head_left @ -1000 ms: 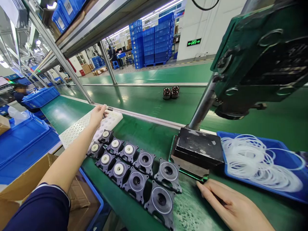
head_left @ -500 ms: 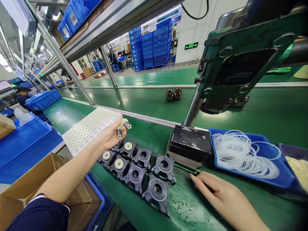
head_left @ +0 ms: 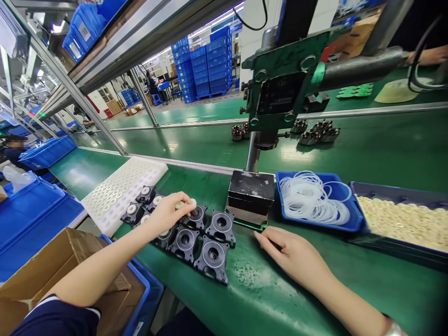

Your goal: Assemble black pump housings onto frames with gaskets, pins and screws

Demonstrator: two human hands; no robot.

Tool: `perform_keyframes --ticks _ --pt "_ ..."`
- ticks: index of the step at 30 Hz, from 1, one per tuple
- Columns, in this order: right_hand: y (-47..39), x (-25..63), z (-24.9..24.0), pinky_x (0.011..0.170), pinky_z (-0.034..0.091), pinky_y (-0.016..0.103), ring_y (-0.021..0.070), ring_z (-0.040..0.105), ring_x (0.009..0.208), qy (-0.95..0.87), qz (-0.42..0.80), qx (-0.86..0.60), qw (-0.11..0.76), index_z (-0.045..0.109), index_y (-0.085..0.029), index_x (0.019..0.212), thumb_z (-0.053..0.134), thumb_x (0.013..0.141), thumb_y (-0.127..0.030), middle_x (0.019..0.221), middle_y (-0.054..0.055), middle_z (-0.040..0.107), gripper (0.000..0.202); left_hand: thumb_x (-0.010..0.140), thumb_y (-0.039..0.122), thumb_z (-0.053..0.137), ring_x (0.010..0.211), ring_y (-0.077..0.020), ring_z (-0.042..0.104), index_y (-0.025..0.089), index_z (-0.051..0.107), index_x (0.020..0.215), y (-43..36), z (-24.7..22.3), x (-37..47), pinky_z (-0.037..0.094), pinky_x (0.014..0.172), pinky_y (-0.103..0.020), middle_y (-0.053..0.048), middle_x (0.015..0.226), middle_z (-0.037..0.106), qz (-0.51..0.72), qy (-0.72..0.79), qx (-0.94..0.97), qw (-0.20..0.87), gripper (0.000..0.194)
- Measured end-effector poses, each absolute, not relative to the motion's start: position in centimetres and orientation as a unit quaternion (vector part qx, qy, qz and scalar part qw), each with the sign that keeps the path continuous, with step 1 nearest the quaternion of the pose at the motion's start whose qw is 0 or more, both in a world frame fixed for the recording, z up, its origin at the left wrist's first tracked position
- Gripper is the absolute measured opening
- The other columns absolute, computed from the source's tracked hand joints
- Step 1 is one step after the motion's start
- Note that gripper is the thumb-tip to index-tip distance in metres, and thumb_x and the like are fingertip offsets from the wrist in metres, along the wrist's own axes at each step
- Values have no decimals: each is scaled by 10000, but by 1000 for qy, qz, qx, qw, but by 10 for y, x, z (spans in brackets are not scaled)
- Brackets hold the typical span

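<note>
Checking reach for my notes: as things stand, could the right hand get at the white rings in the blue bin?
Probably yes: the right hand is close to the blue bin, nothing visible stands between them, and the white rings lie uncovered in it.

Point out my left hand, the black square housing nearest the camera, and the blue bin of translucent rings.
Left hand (head_left: 171,212): head view, on the back of the hand.
Black square housing (head_left: 213,254): head view, on its round centre.
Blue bin (head_left: 355,216): head view, on its right wall.
</note>
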State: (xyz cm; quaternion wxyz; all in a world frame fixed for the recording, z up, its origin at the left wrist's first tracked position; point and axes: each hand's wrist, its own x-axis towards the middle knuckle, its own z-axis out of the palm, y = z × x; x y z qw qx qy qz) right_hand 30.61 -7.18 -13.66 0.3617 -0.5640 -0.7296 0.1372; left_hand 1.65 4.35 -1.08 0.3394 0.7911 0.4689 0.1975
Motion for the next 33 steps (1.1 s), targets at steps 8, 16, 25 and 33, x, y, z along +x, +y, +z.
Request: perform_keyframes --ticks 8,16,25,33 --pt "-72 306 -134 571 357 265 136 511 565 -731 136 -569 351 449 -215 625 357 1051 -479 606 -3 507 510 947 425 558 790 -200 579 271 694 973 16 -7 19 470 802 -347 -43 884 642 276 458 729 428 207" --pt "-73 306 -133 553 353 266 139 508 559 -729 132 -569 357 445 -218 612 369 1042 -486 596 0 508 513 885 363 661 1003 -219 605 300 681 1022 -21 -36 9 494 911 -346 -60 1012 623 330 456 641 522 152" --pt "-74 306 -138 571 359 266 139 520 565 -733 132 -569 350 444 -218 634 354 1051 -488 613 -5 512 505 912 284 599 1177 -213 604 249 576 1137 52 6 -36 457 1099 -374 -70 1164 630 476 469 711 219 229" --pt "-72 309 -142 595 391 268 147 575 603 -730 162 -560 356 531 -219 675 420 1045 -443 644 -2 558 446 915 295 667 1018 -224 664 136 639 1052 224 -9 -90 552 919 -432 -83 1097 674 328 601 718 123 211"
